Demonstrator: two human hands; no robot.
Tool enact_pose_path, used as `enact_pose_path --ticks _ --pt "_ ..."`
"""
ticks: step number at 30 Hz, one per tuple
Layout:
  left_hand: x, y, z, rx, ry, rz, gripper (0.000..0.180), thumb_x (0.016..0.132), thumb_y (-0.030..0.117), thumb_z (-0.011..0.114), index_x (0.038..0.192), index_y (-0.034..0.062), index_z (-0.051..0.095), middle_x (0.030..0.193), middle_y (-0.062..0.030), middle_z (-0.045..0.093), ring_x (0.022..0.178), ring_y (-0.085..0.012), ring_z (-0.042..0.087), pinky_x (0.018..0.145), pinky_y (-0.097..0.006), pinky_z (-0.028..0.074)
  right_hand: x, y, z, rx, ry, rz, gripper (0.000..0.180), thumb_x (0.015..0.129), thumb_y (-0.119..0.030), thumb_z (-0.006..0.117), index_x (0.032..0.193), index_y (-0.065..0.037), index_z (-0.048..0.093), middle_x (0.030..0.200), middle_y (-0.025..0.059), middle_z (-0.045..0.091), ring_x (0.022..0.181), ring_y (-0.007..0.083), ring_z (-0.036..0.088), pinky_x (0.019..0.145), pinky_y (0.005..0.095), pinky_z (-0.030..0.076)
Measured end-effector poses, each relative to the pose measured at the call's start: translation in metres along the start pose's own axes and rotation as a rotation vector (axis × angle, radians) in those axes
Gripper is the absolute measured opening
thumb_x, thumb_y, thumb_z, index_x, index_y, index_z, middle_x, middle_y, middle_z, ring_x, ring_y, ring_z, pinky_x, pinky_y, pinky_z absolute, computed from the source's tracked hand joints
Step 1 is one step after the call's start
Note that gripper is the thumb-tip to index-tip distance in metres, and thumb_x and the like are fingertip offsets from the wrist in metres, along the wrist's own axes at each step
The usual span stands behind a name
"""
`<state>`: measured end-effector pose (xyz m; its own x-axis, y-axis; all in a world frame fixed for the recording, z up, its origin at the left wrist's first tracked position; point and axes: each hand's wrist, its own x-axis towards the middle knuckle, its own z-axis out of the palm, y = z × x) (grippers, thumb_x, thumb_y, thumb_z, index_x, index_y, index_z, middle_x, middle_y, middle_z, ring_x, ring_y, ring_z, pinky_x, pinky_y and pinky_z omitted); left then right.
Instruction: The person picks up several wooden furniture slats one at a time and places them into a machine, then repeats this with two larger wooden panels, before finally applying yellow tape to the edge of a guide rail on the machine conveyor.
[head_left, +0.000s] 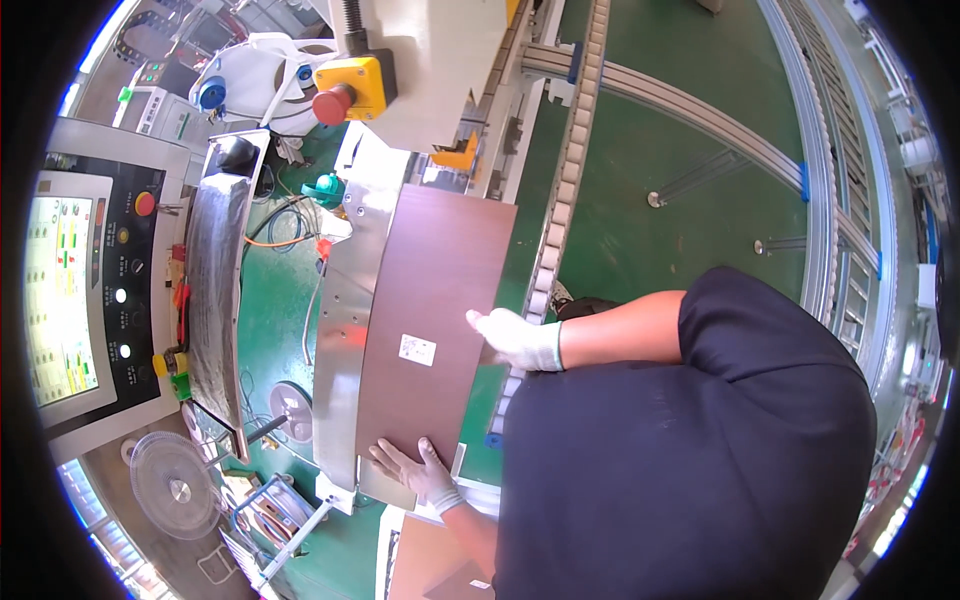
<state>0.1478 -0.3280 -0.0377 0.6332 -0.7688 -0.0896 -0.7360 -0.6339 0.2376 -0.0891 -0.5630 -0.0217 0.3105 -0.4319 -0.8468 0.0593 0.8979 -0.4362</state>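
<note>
A long brown panel point(432, 270) with a white label point(417, 350) lies flat on the metal bed point(340, 395) of a machine. My left hand point(415, 472), in a light glove, rests at the panel's near end with its fingers spread flat on the surface. Farther up, my gloved right hand point(520, 340) holds the panel's right long edge, thumb over the top. The fingers of that hand are mostly hidden under the edge.
A roller conveyor point(548, 255) runs along the panel's right side. Above its far end hangs a yellow box with a red stop button point(334, 103). Leftward stand a control console point(100, 290) and a clear reel point(176, 487). More brown panels point(430, 560) lie at the bottom.
</note>
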Motion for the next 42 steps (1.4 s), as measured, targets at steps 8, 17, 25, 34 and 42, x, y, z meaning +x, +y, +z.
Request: enact_pose_path --ticks 8,17,25,34,42 --pt "0.026 0.073 0.016 -0.087 0.027 0.0 0.084 0.099 0.051 0.064 0.161 0.0031 0.035 0.172 -0.0201 0.023 0.16 -0.0409 0.012 0.129 -0.051 0.016 0.033 -0.04 -0.037 -0.146 0.249 -0.183 0.064 0.108 -0.049 0.054 0.122 0.014 0.058 0.118 0.0182 0.066 0.108 0.0232 0.057 0.098 0.0402 0.046" --pt "0.061 0.162 0.037 -0.187 0.004 0.133 0.082 0.095 0.042 0.068 0.16 0.0034 0.037 0.172 -0.0207 0.023 0.16 -0.0448 0.009 0.129 -0.053 0.015 0.122 -0.075 -0.119 0.173 0.156 -0.537 0.058 0.106 -0.049 0.058 0.113 0.009 0.052 0.097 0.0076 0.055 0.089 0.0149 0.048 0.079 0.0344 0.046" --pt "0.103 0.159 0.053 -0.236 0.174 0.357 0.081 0.101 0.06 0.051 0.153 -0.002 0.045 0.164 -0.0238 0.038 0.152 -0.0457 0.032 0.124 -0.055 0.027 0.079 -0.138 -0.107 0.325 0.171 -0.5 0.06 0.107 -0.022 0.046 0.156 0.008 0.029 0.166 0.0121 0.034 0.155 0.017 0.026 0.126 0.0319 0.018" --pt "0.103 0.164 0.06 -0.062 0.222 0.371 0.058 0.095 0.044 0.063 0.135 0.0027 0.062 0.149 -0.0204 0.056 0.141 -0.0444 0.047 0.118 -0.055 0.036 0.079 -0.133 -0.119 0.335 -0.007 -0.541 0.068 0.101 -0.012 0.041 0.16 0.009 0.015 0.169 0.0101 0.025 0.157 0.019 0.02 0.127 0.033 0.017" --pt "0.103 0.167 0.06 -0.04 0.239 0.389 0.053 0.088 0.029 0.07 0.133 0.0 0.062 0.146 -0.0215 0.058 0.138 -0.0454 0.049 0.117 -0.055 0.038 0.098 -0.128 -0.126 0.136 0.078 -0.491 0.073 0.111 -0.043 0.047 0.155 0.008 0.02 0.161 0.0231 0.033 0.148 0.0311 0.038 0.124 0.0436 0.03"
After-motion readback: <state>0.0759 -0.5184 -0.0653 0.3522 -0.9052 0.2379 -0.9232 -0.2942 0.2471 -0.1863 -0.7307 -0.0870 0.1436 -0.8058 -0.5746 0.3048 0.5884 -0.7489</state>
